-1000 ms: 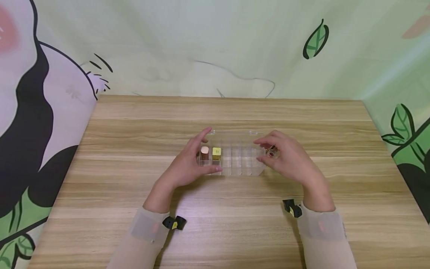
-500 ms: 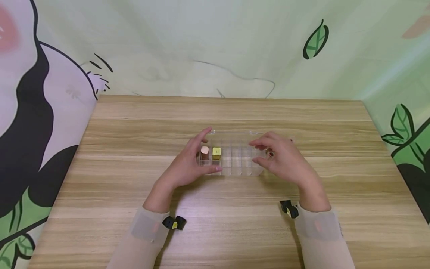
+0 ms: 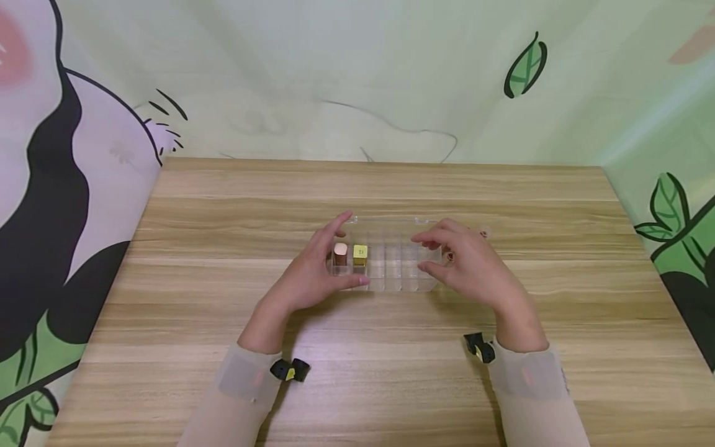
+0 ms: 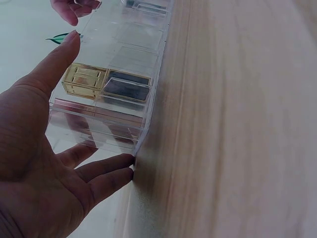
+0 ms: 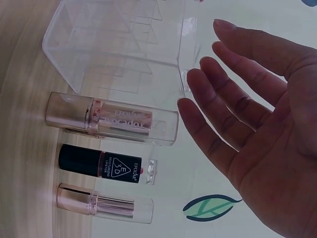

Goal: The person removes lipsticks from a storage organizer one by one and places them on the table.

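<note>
A clear compartmented lipstick organizer (image 3: pixel 393 283) stands mid-table. My left hand (image 3: pixel 310 273) holds its left end, thumb along the front and fingers round the back; the left wrist view shows fingertips at its lower corner. Two lipsticks stand in the leftmost compartments: a brown one with a pale top (image 3: pixel 341 253) and a gold one (image 3: pixel 360 254). My right hand (image 3: pixel 472 261) hovers over the right end, fingers loosely spread and holding nothing. Beside that end, the right wrist view shows a large clear-capped lipstick (image 5: pixel 111 119), a black lipstick (image 5: pixel 99 163) and a slim rose-gold lipstick (image 5: pixel 101 204).
The wood-grain table (image 3: pixel 380 385) reaches back to a pale green cloth backdrop (image 3: pixel 313 81) printed with leaves. Small black devices sit at the left cuff (image 3: pixel 248 379) and right cuff (image 3: pixel 530 375). In the head view my right hand mostly hides the three lipsticks.
My right hand has shifted slightly left over the organizer's right end, and a lipstick top behind it has come into sight. The left hand and organizer have stayed put.
</note>
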Available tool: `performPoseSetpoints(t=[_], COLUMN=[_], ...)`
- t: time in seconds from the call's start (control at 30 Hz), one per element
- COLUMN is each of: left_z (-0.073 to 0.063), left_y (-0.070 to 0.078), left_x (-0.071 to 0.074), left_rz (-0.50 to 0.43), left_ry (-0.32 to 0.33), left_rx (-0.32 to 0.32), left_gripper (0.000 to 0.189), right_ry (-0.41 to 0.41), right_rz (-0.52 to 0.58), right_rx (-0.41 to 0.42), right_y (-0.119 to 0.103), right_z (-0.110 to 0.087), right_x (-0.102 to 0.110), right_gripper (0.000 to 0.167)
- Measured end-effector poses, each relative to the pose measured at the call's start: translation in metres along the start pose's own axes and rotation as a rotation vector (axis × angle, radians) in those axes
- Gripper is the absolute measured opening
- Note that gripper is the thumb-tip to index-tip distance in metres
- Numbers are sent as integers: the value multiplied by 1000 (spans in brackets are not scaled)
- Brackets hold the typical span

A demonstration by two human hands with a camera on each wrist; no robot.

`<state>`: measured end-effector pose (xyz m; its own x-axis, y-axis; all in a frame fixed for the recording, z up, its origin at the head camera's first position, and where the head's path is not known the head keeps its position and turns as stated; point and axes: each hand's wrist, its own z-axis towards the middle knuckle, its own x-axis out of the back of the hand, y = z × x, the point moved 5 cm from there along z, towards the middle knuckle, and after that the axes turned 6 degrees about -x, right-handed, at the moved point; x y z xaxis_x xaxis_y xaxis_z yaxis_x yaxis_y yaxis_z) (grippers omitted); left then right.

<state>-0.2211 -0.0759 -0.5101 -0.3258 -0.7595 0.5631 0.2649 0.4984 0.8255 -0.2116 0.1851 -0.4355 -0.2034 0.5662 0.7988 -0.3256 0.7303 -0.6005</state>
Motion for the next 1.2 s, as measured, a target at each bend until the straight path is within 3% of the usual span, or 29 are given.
performPoseSetpoints(t=[1.2], left_z=[1], left_y=[-1], left_x=[0], left_rz=[25], left_ry=[2], left_rx=[3], left_gripper=[117], right_ry=[26], right_rz=[-55], right_rx=[39], right_y=[-7], right_z=[3], right_x=[-5], right_gripper=[37])
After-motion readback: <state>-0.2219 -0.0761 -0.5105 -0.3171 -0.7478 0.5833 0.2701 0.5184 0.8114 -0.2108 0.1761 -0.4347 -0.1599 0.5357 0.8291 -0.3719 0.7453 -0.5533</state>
